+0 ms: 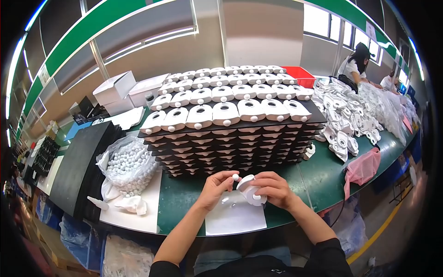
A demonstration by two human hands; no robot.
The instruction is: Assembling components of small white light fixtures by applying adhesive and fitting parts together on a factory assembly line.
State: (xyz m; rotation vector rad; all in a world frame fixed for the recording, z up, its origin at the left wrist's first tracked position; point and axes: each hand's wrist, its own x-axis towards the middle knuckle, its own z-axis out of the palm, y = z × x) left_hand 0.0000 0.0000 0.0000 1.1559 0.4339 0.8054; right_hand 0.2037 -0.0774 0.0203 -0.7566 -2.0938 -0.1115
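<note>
Between the fingertips of my left hand [216, 188] is a small white ball [236, 177], pinched close to the part in the other hand. My right hand [276, 189] grips a white plastic housing [251, 193], rounded with a ring-shaped opening and tilted on edge. The ball and the housing nearly meet; I cannot tell whether they touch. Beneath both hands lies a white sheet [235, 219] on the green table. Just beyond rises a stack of black trays [230, 138], its top covered with rows of similar white housings [200, 114], many with a white ball at the front.
Left of my arms sits a plastic bag of white balls [131, 161], with a nozzle bottle [98, 203] and white cloth [131, 204] nearby. A heap of loose housings [341, 111] and a pink mesh bag [363, 167] lie right. A co-worker [355, 67] sits at the far right.
</note>
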